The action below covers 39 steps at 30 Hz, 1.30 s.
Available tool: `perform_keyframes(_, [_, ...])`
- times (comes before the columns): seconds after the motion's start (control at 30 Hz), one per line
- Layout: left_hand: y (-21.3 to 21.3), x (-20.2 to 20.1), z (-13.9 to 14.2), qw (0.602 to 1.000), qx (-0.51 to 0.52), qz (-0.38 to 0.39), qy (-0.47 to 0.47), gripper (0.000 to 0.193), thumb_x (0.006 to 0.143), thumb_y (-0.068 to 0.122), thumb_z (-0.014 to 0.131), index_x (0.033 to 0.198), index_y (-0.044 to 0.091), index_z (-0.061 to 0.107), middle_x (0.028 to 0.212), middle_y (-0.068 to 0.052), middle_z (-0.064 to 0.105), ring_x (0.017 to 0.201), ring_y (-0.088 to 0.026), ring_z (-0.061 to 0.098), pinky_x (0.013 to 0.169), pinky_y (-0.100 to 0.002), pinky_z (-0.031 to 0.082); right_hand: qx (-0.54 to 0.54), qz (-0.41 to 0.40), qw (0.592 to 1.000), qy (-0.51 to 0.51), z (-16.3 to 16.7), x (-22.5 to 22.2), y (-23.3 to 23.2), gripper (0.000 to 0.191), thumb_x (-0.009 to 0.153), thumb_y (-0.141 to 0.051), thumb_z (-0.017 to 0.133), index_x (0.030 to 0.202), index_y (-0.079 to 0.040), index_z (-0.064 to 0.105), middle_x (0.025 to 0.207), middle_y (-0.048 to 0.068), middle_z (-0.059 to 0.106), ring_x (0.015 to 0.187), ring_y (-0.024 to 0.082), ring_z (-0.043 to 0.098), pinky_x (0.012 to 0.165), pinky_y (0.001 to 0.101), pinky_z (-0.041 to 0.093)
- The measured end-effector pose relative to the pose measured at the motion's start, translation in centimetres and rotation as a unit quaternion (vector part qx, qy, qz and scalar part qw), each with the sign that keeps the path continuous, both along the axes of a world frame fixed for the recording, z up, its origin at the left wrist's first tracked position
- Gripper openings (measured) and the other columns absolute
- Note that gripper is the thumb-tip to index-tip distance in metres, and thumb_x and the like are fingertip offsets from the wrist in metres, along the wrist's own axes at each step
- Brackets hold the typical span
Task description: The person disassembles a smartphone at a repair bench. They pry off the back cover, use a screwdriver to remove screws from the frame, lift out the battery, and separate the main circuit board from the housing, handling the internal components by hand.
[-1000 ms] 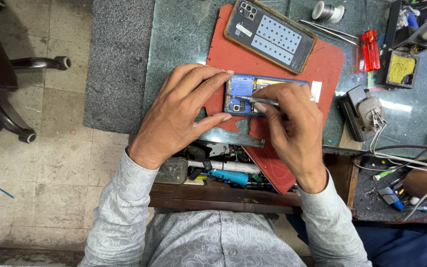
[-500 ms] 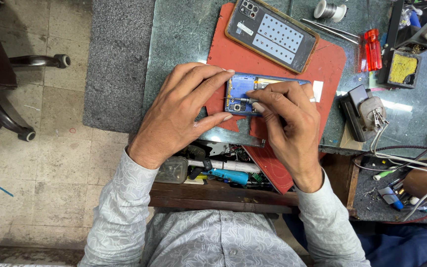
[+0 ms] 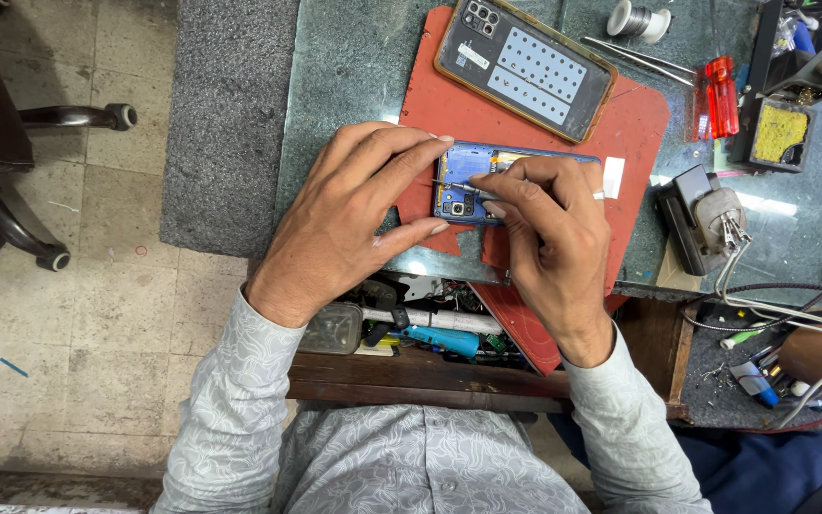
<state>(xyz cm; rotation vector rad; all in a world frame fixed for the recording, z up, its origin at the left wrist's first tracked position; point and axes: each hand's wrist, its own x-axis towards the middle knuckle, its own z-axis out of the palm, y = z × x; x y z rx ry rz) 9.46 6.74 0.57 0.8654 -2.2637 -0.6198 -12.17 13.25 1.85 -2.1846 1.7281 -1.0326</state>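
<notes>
An opened blue phone [image 3: 468, 181] is seen lying on a red work mat [image 3: 639, 124] on a green stone counter [image 3: 354, 57], where it is pinned flat by the left hand [image 3: 354, 219]; its fingers are spread and pressed along the phone's near and far edges, apparently so that the body cannot slide. A thin metal tool [image 3: 459, 187] is pinched between thumb and fingertips of the right hand [image 3: 544, 238], its tip laid against the exposed upper part of the phone beside the camera cluster, the close grip seemingly chosen for fine control. A detached back cover in a dark case [image 3: 525, 67] is set face down at the far side of the mat, out of the hands' way. A pair of tweezers [image 3: 639, 59], a red-handled screwdriver [image 3: 721, 95] and a spool of solder wire [image 3: 637, 19] are kept within reach to the right. An open drawer of tools [image 3: 430, 328] is seen below the counter's edge.
</notes>
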Motion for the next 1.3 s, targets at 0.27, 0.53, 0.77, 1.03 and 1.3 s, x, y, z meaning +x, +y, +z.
perform_keyframes(0.27, [0.0,0.0,0.0,1.0,0.002,-0.002,0.003,0.071,0.083,0.026,0.087,0.143,0.004,0.057,0.136,-0.008,0.058,0.131,-0.029,0.051,0.113,-0.041,0.046,-0.017,0.0,1.0,0.014,-0.4,0.0,0.4,0.034,0.092,0.011,0.074,0.117,-0.01,0.075,0.109,0.006,0.061,0.101,0.023,0.054,0.084,0.0353,0.044])
perform_keyframes(0.53, [-0.1,0.1,0.1,1.0,0.01,-0.004,0.004,0.07,0.082,0.025,0.087,0.142,0.005,0.057,0.136,-0.008,0.059,0.131,-0.029,0.052,0.114,-0.041,0.046,-0.019,0.0,1.0,0.014,-0.5,0.0,0.4,0.035,0.09,0.013,0.074,0.117,-0.01,0.075,0.109,0.006,0.061,0.101,0.023,0.054,0.085,0.0374,0.045])
perform_keyframes(0.77, [0.0,-0.1,-0.1,1.0,0.006,-0.003,-0.001,0.076,0.082,0.028,0.087,0.147,0.007,0.054,0.139,-0.008,0.059,0.132,-0.029,0.051,0.116,-0.042,0.045,-0.03,-0.001,1.0,-0.002,-0.3,-0.2,0.4,0.035,0.092,0.013,0.072,0.119,-0.009,0.074,0.112,0.007,0.063,0.1,0.023,0.058,0.083,0.0344,0.048])
perform_keyframes(1.03, [0.0,-0.5,-0.5,0.999,-0.002,0.004,-0.032,0.091,0.087,0.039,0.084,0.159,0.01,0.037,0.138,-0.009,0.061,0.135,-0.029,0.051,0.113,-0.045,0.042,-0.073,-0.176,0.979,-0.074,-0.3,-3.2,1.3,0.015,0.109,0.002,0.071,0.124,0.0,0.069,0.11,0.011,0.065,0.085,0.018,0.056,0.071,0.0285,0.045])
perform_keyframes(1.3, [0.5,-0.6,-0.5,1.0,-0.019,-0.011,-0.019,0.103,0.083,0.038,0.09,0.161,0.009,0.029,0.147,-0.014,0.055,0.133,-0.032,0.051,0.114,-0.047,0.042,-0.092,-0.212,0.973,0.015,-1.3,-5.8,2.1,0.024,0.109,0.003,0.069,0.132,0.001,0.061,0.111,0.012,0.063,0.083,0.017,0.064,0.071,0.0293,0.051])
